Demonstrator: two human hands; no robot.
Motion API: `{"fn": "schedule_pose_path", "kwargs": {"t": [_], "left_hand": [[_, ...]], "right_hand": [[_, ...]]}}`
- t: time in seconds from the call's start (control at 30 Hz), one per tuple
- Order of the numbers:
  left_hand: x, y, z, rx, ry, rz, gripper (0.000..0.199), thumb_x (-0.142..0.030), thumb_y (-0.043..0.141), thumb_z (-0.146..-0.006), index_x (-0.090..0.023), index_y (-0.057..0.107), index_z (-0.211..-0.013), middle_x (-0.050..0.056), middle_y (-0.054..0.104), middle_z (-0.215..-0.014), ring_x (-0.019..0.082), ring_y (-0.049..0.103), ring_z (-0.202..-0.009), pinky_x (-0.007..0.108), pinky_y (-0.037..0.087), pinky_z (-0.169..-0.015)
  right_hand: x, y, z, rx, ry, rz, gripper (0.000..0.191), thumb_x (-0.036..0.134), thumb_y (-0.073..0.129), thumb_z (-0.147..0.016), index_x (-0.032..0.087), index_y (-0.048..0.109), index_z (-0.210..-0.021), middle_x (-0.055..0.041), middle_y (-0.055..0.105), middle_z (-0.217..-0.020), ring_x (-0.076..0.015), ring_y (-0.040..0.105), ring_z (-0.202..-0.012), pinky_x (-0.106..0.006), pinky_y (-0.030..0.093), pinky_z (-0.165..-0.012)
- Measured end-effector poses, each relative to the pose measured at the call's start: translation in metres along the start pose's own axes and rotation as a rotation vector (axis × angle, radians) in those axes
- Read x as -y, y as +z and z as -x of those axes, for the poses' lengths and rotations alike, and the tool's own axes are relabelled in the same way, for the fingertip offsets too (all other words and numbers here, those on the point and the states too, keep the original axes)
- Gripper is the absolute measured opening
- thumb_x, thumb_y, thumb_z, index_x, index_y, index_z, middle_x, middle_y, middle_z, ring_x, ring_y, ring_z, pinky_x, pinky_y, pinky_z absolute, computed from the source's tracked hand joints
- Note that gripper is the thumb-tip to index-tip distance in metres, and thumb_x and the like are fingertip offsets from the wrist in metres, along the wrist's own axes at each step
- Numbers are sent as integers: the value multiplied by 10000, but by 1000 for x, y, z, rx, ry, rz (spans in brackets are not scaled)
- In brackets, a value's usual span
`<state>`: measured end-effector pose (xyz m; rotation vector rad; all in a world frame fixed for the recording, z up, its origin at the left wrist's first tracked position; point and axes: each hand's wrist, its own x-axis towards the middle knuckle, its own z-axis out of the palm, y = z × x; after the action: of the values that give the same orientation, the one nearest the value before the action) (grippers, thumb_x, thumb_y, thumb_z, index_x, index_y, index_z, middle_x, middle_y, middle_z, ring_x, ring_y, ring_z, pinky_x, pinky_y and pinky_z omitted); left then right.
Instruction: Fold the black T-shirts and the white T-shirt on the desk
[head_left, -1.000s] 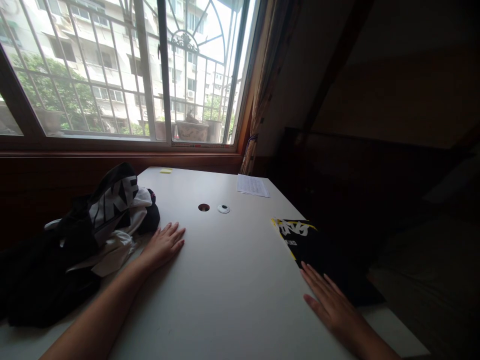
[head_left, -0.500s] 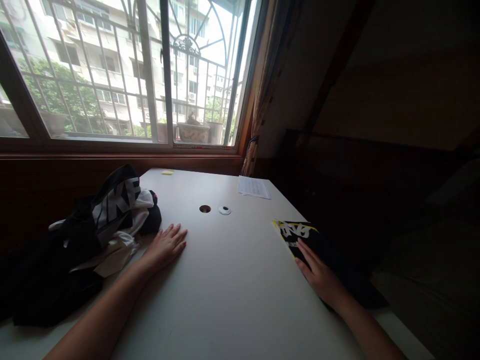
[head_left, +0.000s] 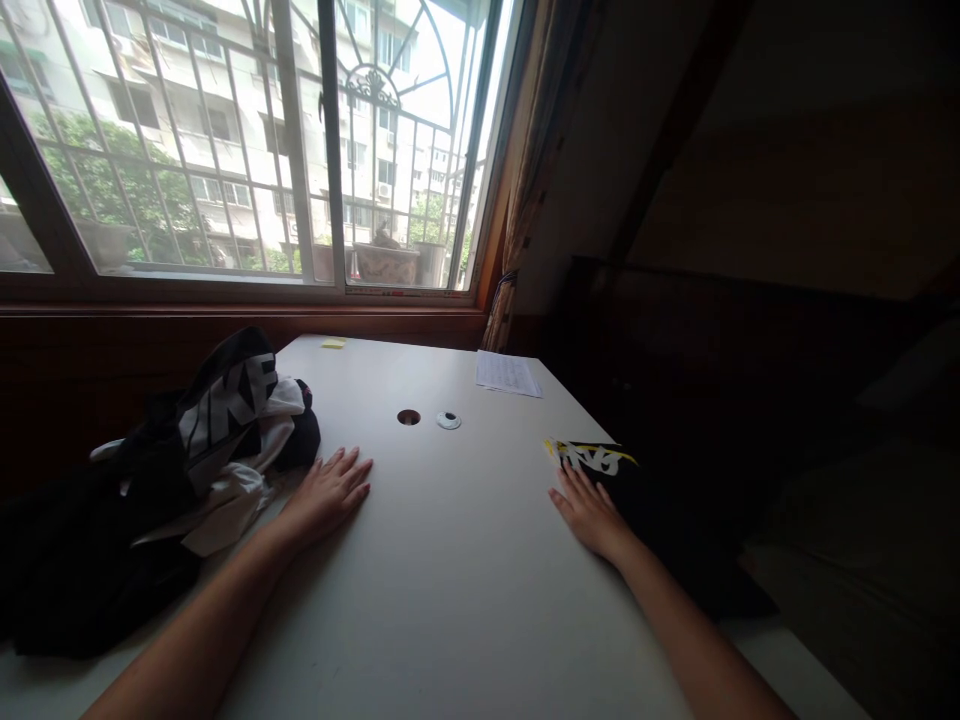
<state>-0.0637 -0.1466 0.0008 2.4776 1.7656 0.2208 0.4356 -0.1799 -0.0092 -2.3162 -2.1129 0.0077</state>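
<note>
The left hand (head_left: 330, 492) lies spread flat on the white table (head_left: 450, 570), beside the heap of clothes (head_left: 225, 415). The right hand (head_left: 590, 512) — palm down, uncurled — rests at the left edge of the black cloth (head_left: 671, 515), by its white lettering (head_left: 602, 460). The cloth lies on the table's right side — folded, perhaps; shadow hides much.

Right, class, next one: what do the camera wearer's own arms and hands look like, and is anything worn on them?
The left hand and right hand are ungloved, with slender fingers and no ring that shows. The left forearm and right forearm are bare down to the picture's lower edge: no sleeve, watch or bracelet shows. Nail details are too small to tell.
</note>
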Motion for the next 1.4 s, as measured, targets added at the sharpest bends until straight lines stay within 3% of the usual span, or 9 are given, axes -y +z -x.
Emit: {"fn": "schedule_pose_path", "kwargs": {"t": [0.33, 0.6, 0.8, 0.97, 1.1, 1.4], "left_hand": [[2, 2, 0, -20, 11, 19, 554, -478, 376, -1007, -277, 450, -1518, 99, 307, -1639, 332, 214, -1531, 580, 197, -1206], [3, 3, -1, -21, 14, 12, 548, -476, 382, -1009, -285, 446, -1519, 92, 299, -1644, 325, 205, -1534, 576, 194, -1208], [2, 3, -1, -6, 10, -5, 550, -474, 368, -1013, -280, 439, -1523, 99, 300, -1643, 330, 203, -1534, 575, 200, -1206], [3, 2, -1, -3, 9, 3, 551, -483, 374, -1010, -291, 439, -1522, 88, 294, -1646, 322, 196, -1537, 572, 197, -1210], [2, 2, 0, -17, 11, 21, 546, -474, 381, -1010, -284, 450, -1517, 92, 306, -1641, 327, 206, -1533, 575, 193, -1211], [-2, -6, 5, -28, 22, 35, 530, -460, 416, -1004, -266, 485, -1492, 80, 351, -1623, 328, 244, -1522, 574, 230, -1207]], "right_hand": [[4, 0, -21, -18, 7, -70, 725, 579, 165, -1017, 155, 255, -1598, -103, 147, -1681, -285, 124, -1547, -570, 118, -1227], [7, 6, -13, -44, 27, -66, 714, 569, 188, -1016, 159, 263, -1596, -124, 156, -1681, -275, 136, -1546, -541, 116, -1233], [22, 5, 2, -84, 64, -21, 721, 533, 234, -1017, 74, 320, -1566, -162, 180, -1667, -301, 169, -1537, -525, 163, -1232], [45, -1, 9, -111, -172, -104, 627, 468, 277, -1022, 125, 419, -1528, -132, 342, -1615, -264, 268, -1512, -504, 194, -1235], [59, -4, 9, -83, -356, -182, 650, 523, 280, -1025, 140, 414, -1533, -106, 330, -1625, -236, 266, -1514, -453, 218, -1243], [52, 5, 4, -147, -408, -239, 631, 520, 322, -1022, 138, 459, -1506, -116, 389, -1594, -268, 327, -1489, -500, 283, -1228]]}}
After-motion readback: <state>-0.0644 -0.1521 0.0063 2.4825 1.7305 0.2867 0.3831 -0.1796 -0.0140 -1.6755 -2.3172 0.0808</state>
